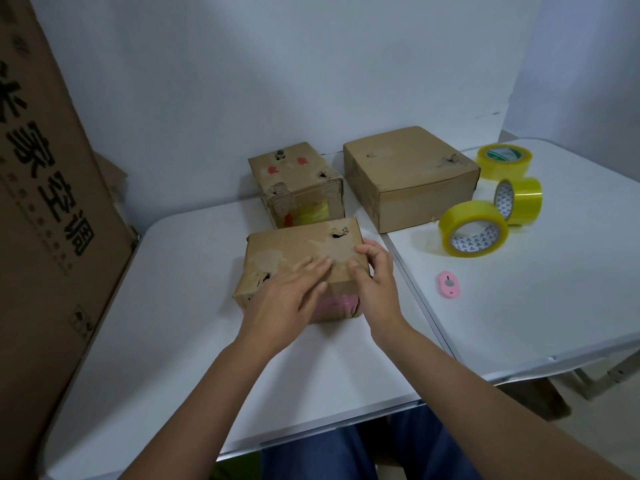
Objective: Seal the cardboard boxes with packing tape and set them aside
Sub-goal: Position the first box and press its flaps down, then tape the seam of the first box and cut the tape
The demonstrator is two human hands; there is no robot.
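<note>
A worn cardboard box [294, 247] with torn holes and a pink patch on its near side sits on the white table [180, 306] in front of me. My left hand [287, 299] lies flat on its top near edge, fingers straight. My right hand [375, 275] is at the box's right near corner, fingers bent onto the top. Behind it stands a smaller box [298, 178] with red marks. A wide flat box [412, 174] rests at the back right. Three yellow tape rolls [472, 232] [517, 200] [504, 161] lie to the right.
A small pink cutter [448, 284] lies on the right table near the seam between the two tables. A tall printed cardboard sheet [45, 202] leans at the left. A white wall runs behind.
</note>
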